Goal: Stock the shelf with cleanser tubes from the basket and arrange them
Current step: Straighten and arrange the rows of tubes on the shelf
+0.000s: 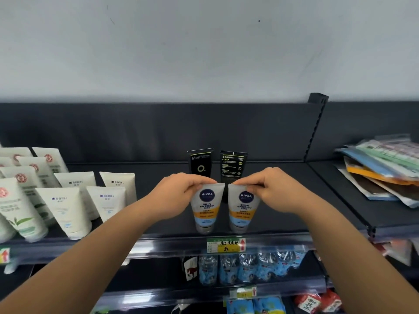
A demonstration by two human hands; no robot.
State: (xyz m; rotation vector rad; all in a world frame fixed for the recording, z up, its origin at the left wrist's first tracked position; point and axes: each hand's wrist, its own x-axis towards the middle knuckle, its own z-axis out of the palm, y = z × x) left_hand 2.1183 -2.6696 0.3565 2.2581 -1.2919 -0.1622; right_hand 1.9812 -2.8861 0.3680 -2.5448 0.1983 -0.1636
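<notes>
My left hand [179, 189] pinches the top of the left tube [205, 211]. My right hand [272, 186] pinches the right tube [241, 214] just beside it. Both stand cap-down near the shelf [163, 225] front, before black tubes [200, 165].

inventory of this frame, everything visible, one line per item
left orange-banded tube, right orange-banded tube: 2, white with orange and blue bands, standing cap-down side by side, shelf front centre
black tubes: 2, black, standing right behind those
blue-logo tubes: 4, white, left of centre
red-seal tubes: at least 5, white with green print, far left, partly cut off
flat packets: one pile, mixed colours, right bay
blue pouches: a row, count unclear, shelf below
price labels: at least 3, yellow-green, front rails
shelf: 1, dark grey
left hand: pinches left orange-banded tube's top
right hand: pinches right orange-banded tube's top
</notes>
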